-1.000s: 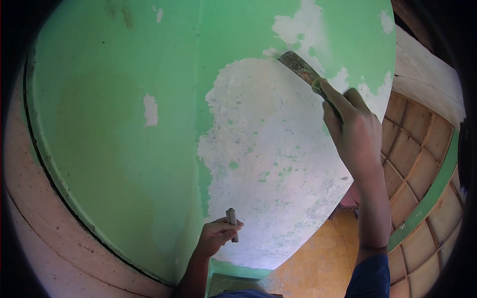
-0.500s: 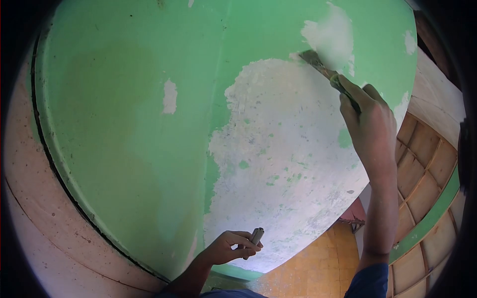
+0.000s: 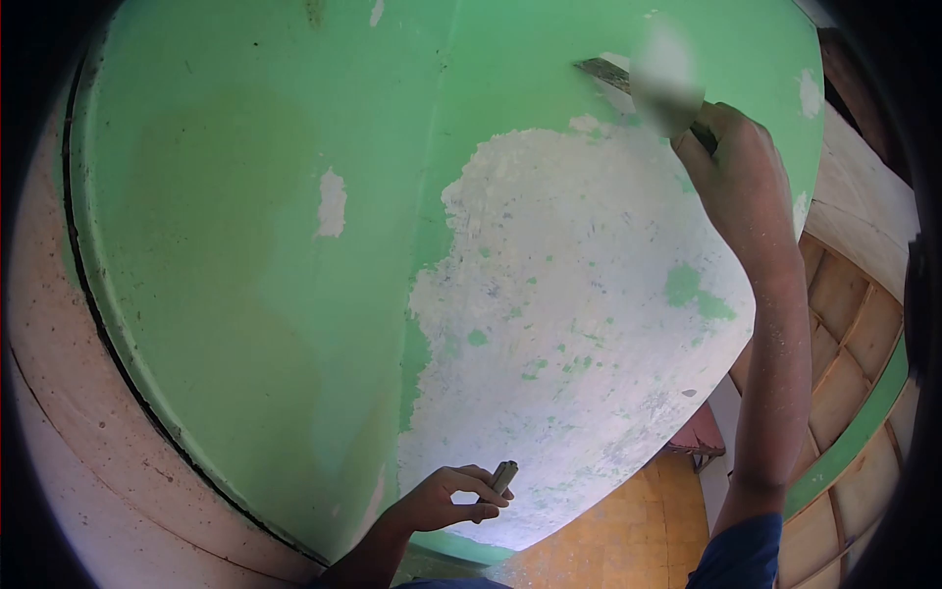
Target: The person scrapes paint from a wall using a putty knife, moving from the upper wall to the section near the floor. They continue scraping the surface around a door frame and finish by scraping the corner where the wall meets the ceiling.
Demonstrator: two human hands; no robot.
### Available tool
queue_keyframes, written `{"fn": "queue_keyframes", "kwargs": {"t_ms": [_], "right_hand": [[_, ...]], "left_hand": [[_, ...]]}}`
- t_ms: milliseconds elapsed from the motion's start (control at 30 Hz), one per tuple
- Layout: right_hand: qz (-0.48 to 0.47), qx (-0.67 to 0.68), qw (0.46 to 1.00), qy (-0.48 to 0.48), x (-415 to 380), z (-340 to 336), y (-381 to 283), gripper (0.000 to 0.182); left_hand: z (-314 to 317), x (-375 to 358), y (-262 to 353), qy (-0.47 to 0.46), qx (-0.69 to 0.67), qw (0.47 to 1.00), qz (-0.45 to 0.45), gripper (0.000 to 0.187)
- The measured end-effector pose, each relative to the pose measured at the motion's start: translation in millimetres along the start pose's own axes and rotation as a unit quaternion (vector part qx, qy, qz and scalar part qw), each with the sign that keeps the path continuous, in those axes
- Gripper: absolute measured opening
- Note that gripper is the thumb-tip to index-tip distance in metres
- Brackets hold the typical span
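Observation:
A wall of green paint (image 3: 245,245) fills most of the view, with a large scraped whitish patch (image 3: 559,226) on it. My right hand (image 3: 741,172), raised at the upper right, is closed round the handle of a scraper (image 3: 606,73). The flat blade points left and lies against the green paint by a smaller bare spot above the large patch. A blurred smear hides part of the tool. Low in front of me, my left hand (image 3: 451,499) pinches a short grey stick-like object (image 3: 503,478), whose kind I cannot make out. It is close to the patch's lower end.
To the right is a panel of brown squares (image 3: 844,353) crossed by a green band (image 3: 854,442). Below lie an orange tiled floor (image 3: 608,520) and a reddish piece of furniture (image 3: 699,432). A speckled pale wall (image 3: 108,432) curves along the left.
My right hand and the scraper have moved up, from the top edge of the large patch to the smaller bare spot above. My left hand has barely moved.

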State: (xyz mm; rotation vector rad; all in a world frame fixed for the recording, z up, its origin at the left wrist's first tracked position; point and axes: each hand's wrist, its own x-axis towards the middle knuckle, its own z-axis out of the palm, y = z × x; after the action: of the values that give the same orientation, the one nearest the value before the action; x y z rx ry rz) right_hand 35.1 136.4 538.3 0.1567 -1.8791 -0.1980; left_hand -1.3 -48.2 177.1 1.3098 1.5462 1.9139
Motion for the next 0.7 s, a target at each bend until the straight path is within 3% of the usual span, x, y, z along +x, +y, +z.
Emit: {"fn": "queue_keyframes", "kwargs": {"t_ms": [167, 233, 433, 600, 700], "right_hand": [[0.008, -0.007, 1.0, 0.022, -6, -18, 10, 0.025], [0.035, -0.021, 0.999, 0.004, -6, -22, 11, 0.025], [0.0, -0.083, 0.996, 0.037, 18, 2, 10, 0.024], [0.002, -0.045, 0.999, -0.004, 7, -28, 2, 0.024], [-0.001, -0.044, 0.999, 0.001, 14, -12, 6, 0.024]], "left_hand": [[-14, -11, -1, 0.018, -0.002, 1.0, -0.008, 0.018], [-19, -13, -2, 0.024, 0.017, 0.999, 0.029, 0.018], [-15, -5, 3, 0.006, 0.011, 0.997, 0.078, 0.018], [-22, -13, -1, 0.025, 0.003, 0.998, 0.053, 0.016], [-22, -12, -2, 0.029, -0.01, 0.999, 0.036, 0.015]]}}
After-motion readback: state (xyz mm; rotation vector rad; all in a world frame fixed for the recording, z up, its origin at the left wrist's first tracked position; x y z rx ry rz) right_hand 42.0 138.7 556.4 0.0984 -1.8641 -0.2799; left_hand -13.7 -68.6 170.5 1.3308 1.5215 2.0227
